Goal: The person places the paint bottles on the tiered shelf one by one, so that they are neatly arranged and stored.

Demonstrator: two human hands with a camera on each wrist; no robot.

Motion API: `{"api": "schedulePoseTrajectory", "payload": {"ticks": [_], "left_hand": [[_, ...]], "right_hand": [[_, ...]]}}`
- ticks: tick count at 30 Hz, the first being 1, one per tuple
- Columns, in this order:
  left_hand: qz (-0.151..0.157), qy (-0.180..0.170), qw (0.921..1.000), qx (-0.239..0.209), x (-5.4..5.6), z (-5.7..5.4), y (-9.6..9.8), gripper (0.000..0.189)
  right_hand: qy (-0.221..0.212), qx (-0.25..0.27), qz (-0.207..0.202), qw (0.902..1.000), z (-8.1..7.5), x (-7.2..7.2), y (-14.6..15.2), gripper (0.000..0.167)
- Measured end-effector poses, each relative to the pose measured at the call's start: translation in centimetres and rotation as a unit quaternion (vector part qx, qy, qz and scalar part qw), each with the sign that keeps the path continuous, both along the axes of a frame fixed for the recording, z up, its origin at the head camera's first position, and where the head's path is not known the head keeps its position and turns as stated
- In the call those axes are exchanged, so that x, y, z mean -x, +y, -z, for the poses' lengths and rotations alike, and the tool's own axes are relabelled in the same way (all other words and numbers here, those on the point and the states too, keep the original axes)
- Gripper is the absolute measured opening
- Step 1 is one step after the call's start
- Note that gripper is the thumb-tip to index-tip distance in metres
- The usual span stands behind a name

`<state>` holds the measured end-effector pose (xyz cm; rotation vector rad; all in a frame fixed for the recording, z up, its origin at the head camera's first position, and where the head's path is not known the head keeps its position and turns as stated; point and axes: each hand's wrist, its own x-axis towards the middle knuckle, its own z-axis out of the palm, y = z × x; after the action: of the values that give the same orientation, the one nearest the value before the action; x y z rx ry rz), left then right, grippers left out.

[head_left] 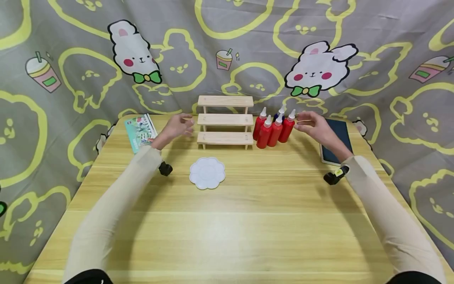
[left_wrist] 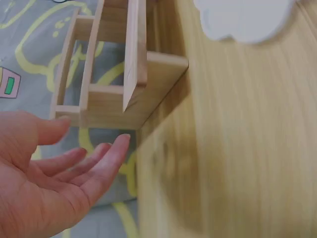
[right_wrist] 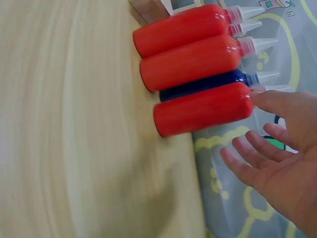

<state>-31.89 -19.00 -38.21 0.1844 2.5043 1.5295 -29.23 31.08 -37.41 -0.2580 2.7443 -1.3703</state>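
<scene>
A three-tier wooden display shelf (head_left: pixel 225 119) stands at the back of the table. My left hand (head_left: pixel 179 126) hovers just left of it, fingers spread and loosely bent, holding nothing; the left wrist view shows this hand (left_wrist: pixel 64 173) apart from the shelf's side (left_wrist: pixel 158 84). Right of the shelf, several red squeeze bottles (head_left: pixel 264 136) with white nozzle tips stand grouped around a dark blue bottle (head_left: pixel 280 113). My right hand (head_left: pixel 315 126) is beside the rightmost red bottle (right_wrist: pixel 205 109), thumb close to its neck; whether it touches cannot be told. Its fingers are extended around nothing.
A white flower-shaped mat (head_left: pixel 207 173) lies in front of the shelf. At the back left is a teal booklet (head_left: pixel 138 132), partly behind my left wrist. A dark blue flat book (head_left: pixel 338 136) lies at the right, under my right forearm. A patterned curtain (head_left: pixel 255 47) hangs behind the table.
</scene>
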Motion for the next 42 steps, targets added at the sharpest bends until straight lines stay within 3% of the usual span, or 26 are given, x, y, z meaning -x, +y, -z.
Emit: {"api": "schedulePoseTrajectory", "payload": {"ticks": [6, 15, 24, 28, 31, 35, 38, 42], "left_hand": [[0.005, -0.082, 0.9940, -0.072, 0.2, 1.3, 0.5, 0.054], [0.017, -0.107, 0.9892, -0.099, 0.3, 3.2, 0.7, 0.045], [-0.001, -0.128, 0.9840, -0.124, 0.2, 3.9, 0.9, 0.044], [-0.009, -0.134, 0.9833, -0.123, 0.2, 3.7, 0.8, 0.045], [-0.040, -0.136, 0.9811, -0.132, 0.5, 3.0, 0.8, 0.045], [-0.090, -0.132, 0.9674, -0.196, 1.5, 1.4, 1.2, 0.046], [-0.095, -0.134, 0.9593, -0.229, 2.2, 0.6, 1.7, 0.048], [-0.091, -0.137, 0.9658, -0.200, 2.8, 0.2, 2.2, 0.048]], "right_hand": [[0.006, 0.042, 0.011, 0.9990, 2.0, 0.1, -0.5, 0.061], [0.031, 0.124, 0.054, 0.9903, 4.1, 0.5, -1.3, 0.058], [0.065, 0.159, 0.062, 0.9831, 2.9, -1.2, -3.2, 0.049], [0.068, 0.157, 0.067, 0.9830, 2.8, -1.4, -3.7, 0.050], [0.061, 0.157, 0.072, 0.9830, 2.9, -1.4, -3.8, 0.052], [0.051, 0.175, 0.073, 0.9805, 3.1, -1.1, -3.7, 0.053], [0.048, 0.193, 0.075, 0.9771, 3.4, -0.9, -3.5, 0.053], [0.052, 0.188, 0.081, 0.9773, 3.6, -0.9, -3.4, 0.054]]}}
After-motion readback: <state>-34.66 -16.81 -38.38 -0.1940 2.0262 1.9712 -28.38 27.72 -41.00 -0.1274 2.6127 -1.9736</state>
